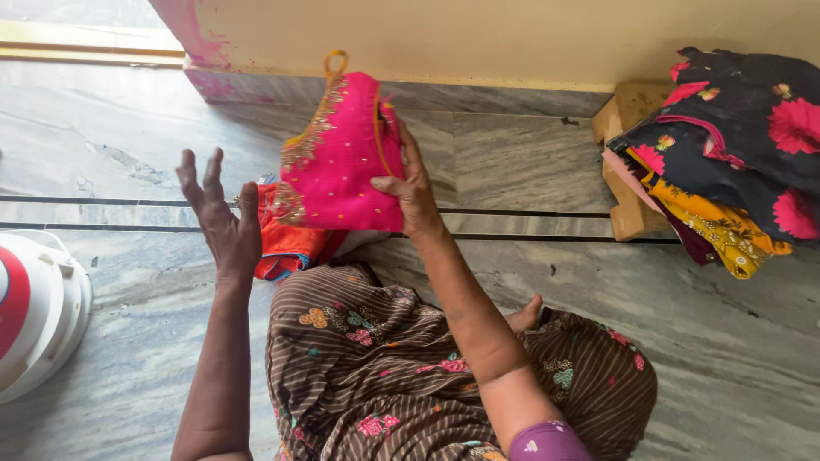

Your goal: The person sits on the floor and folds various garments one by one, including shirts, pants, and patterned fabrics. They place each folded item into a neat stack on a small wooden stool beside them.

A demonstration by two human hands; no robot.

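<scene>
My right hand (413,189) grips a bright pink blouse (337,158) with gold embroidered trim and holds it up over my lap. My left hand (219,215) is raised beside it, fingers spread, holding nothing, a short gap from the blouse's left edge. Beneath the pink blouse lies an orange-red garment (286,243) with a blue edge, resting on the floor by my knee. I sit cross-legged in a brown striped floral dress (384,367).
A low wooden stool (628,183) at the right carries a stack of folded clothes (735,145), black with pink flowers, over yellow ones. A white and red round appliance (34,307) sits at the left edge. Grey marble floor (530,162) runs to a cream wall.
</scene>
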